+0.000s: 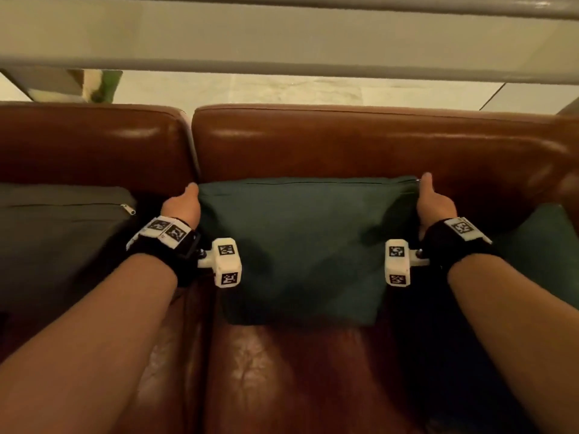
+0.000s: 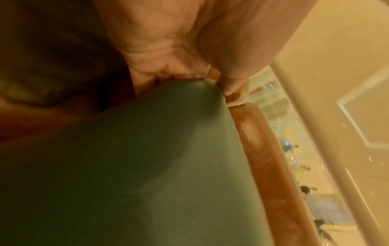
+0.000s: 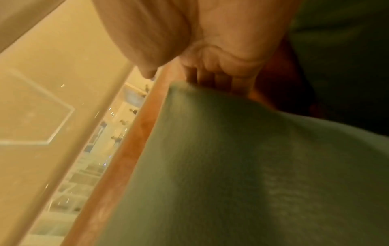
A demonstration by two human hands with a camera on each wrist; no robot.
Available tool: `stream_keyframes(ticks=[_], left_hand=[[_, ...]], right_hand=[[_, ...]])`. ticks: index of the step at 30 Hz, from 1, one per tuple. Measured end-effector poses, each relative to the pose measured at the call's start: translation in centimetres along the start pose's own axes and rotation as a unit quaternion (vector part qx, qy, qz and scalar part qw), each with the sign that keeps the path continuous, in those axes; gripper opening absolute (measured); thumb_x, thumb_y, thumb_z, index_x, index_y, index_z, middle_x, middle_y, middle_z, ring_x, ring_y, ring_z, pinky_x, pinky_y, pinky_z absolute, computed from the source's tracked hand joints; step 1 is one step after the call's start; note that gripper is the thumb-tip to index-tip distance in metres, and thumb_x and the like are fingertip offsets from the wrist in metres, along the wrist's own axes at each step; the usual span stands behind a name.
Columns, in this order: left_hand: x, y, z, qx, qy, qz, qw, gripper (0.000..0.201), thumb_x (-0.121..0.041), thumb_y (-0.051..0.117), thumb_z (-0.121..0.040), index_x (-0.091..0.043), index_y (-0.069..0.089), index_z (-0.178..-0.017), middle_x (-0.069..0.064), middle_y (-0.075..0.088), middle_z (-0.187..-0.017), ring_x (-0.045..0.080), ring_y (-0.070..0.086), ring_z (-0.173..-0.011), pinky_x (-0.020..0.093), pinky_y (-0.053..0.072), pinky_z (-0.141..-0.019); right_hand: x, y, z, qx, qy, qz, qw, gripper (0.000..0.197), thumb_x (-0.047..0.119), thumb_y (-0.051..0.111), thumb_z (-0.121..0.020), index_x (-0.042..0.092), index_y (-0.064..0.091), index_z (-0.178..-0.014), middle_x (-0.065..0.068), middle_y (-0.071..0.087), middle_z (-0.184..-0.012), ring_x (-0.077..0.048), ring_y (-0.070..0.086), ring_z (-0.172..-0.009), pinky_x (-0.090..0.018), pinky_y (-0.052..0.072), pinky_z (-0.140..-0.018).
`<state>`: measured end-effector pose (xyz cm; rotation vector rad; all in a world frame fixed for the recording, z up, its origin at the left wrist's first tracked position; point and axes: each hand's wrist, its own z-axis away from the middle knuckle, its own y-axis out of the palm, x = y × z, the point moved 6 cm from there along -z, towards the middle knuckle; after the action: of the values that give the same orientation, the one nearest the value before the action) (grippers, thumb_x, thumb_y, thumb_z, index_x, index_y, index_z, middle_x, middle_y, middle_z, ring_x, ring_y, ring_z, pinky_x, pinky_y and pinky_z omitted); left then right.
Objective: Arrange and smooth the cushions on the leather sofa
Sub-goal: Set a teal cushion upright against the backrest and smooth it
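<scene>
A dark green cushion (image 1: pixel 308 245) stands upright against the back of the brown leather sofa (image 1: pixel 360 142), its zip edge on top. My left hand (image 1: pixel 183 205) grips its upper left corner, thumb up, fingers curled behind the fabric. My right hand (image 1: pixel 434 202) grips the upper right corner the same way. In the left wrist view the green cushion (image 2: pixel 147 166) fills the frame below my left hand (image 2: pixel 179 69) curled over its corner. The right wrist view shows the green cushion (image 3: pixel 242 166) under my right hand (image 3: pixel 214 69), fingers tucked behind it.
A grey-olive cushion (image 1: pixel 59 233) with a zip leans on the left sofa section. Another green cushion (image 1: pixel 542 245) sits at the right edge. The leather seat (image 1: pixel 297 377) lies bare in front. Behind the sofa back runs a pale rail (image 1: pixel 282 67).
</scene>
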<state>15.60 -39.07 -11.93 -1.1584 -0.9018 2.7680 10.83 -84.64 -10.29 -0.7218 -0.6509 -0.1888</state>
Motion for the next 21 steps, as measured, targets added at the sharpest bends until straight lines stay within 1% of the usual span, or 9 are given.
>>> stream_keyframes(ticks=[3, 5, 8, 11, 12, 14, 16, 19, 21], left_hand=[[-0.4, -0.2, 0.1, -0.006, 0.007, -0.021, 1.000, 0.058, -0.041, 0.045, -0.097, 0.010, 0.057, -0.123, 0.028, 0.057, -0.129, 0.040, 0.055, -0.119, 0.042, 0.043, -0.102], [-0.2, -0.2, 0.3, -0.013, -0.007, -0.015, 1.000, 0.055, -0.040, 0.048, -0.095, 0.007, 0.057, -0.122, 0.023, 0.060, -0.121, 0.040, 0.057, -0.114, 0.040, 0.044, -0.097], [-0.5, -0.2, 0.7, -0.007, -0.026, 0.037, 0.999, 0.056, -0.047, 0.050, -0.089, -0.002, 0.059, -0.121, 0.016, 0.061, -0.122, 0.037, 0.058, -0.110, 0.041, 0.045, -0.099], [-1.3, -0.2, 0.9, -0.006, -0.023, 0.014, 1.000, 0.068, -0.058, 0.058, -0.082, -0.005, 0.057, -0.125, 0.012, 0.059, -0.117, 0.033, 0.058, -0.105, 0.039, 0.045, -0.096], [-1.6, -0.2, 0.8, -0.014, -0.009, -0.011, 1.000, 0.070, -0.058, 0.060, -0.082, -0.003, 0.057, -0.125, 0.014, 0.060, -0.114, 0.033, 0.057, -0.100, 0.037, 0.046, -0.091], [-1.8, -0.2, 0.9, -0.030, 0.011, -0.052, 0.998, 0.064, -0.052, 0.059, -0.088, 0.001, 0.055, -0.123, 0.018, 0.060, -0.113, 0.034, 0.056, -0.097, 0.035, 0.042, -0.081], [-1.8, 0.0, 1.0, -0.029, 0.010, -0.047, 0.998, 0.059, -0.046, 0.057, -0.090, 0.002, 0.054, -0.125, 0.017, 0.057, -0.104, 0.033, 0.054, -0.094, 0.034, 0.038, -0.079], [-2.0, 0.4, 1.2, -0.015, -0.015, -0.022, 1.000, 0.063, -0.044, 0.059, -0.090, 0.003, 0.051, -0.131, 0.014, 0.055, -0.106, 0.030, 0.052, -0.094, 0.030, 0.036, -0.079], [-2.4, 0.1, 1.6, -0.023, -0.013, -0.031, 0.999, 0.063, -0.047, 0.057, -0.090, 0.003, 0.053, -0.129, 0.013, 0.054, -0.104, 0.030, 0.052, -0.093, 0.031, 0.036, -0.080]], right_hand=[[1.0, -0.5, -0.5, -0.030, -0.034, 0.056, 0.997, 0.054, 0.053, 0.039, -0.099, 0.004, 0.059, -0.104, -0.018, 0.059, -0.107, -0.035, 0.058, -0.103, -0.040, 0.043, -0.092], [0.8, -1.1, -0.3, -0.041, -0.024, 0.066, 0.997, 0.044, 0.049, 0.041, -0.100, 0.008, 0.057, -0.099, -0.012, 0.056, -0.100, -0.028, 0.053, -0.089, -0.036, 0.039, -0.081], [1.0, -1.2, 0.1, -0.049, -0.016, 0.067, 0.996, 0.046, 0.047, 0.041, -0.101, 0.007, 0.062, -0.106, -0.008, 0.057, -0.095, -0.026, 0.052, -0.085, -0.032, 0.034, -0.076], [1.1, -1.2, 0.5, -0.047, -0.012, 0.058, 0.997, 0.046, 0.053, 0.041, -0.099, 0.011, 0.056, -0.104, -0.005, 0.053, -0.081, -0.024, 0.053, -0.077, -0.033, 0.035, -0.077], [1.2, -1.2, 0.5, -0.042, -0.018, 0.057, 0.997, 0.047, 0.055, 0.042, -0.098, 0.011, 0.058, -0.106, -0.006, 0.054, -0.085, -0.025, 0.055, -0.082, -0.033, 0.036, -0.078], [1.0, -1.4, 0.6, -0.050, -0.033, 0.086, 0.994, 0.049, 0.052, 0.044, -0.098, 0.009, 0.062, -0.114, -0.010, 0.059, -0.102, -0.027, 0.058, -0.099, -0.033, 0.036, -0.080], [0.6, -1.6, 0.6, -0.063, -0.029, 0.099, 0.993, 0.048, 0.049, 0.044, -0.099, 0.007, 0.064, -0.113, -0.013, 0.062, -0.114, -0.026, 0.055, -0.095, -0.033, 0.037, -0.080], [0.4, -1.7, 0.2, -0.069, -0.017, 0.097, 0.993, 0.045, 0.048, 0.044, -0.100, 0.007, 0.063, -0.105, -0.011, 0.059, -0.104, -0.024, 0.050, -0.087, -0.034, 0.037, -0.079], [0.7, -1.8, 0.3, -0.066, -0.008, 0.099, 0.993, 0.045, 0.049, 0.044, -0.099, 0.007, 0.060, -0.100, -0.011, 0.058, -0.102, -0.025, 0.051, -0.087, -0.034, 0.037, -0.077]])
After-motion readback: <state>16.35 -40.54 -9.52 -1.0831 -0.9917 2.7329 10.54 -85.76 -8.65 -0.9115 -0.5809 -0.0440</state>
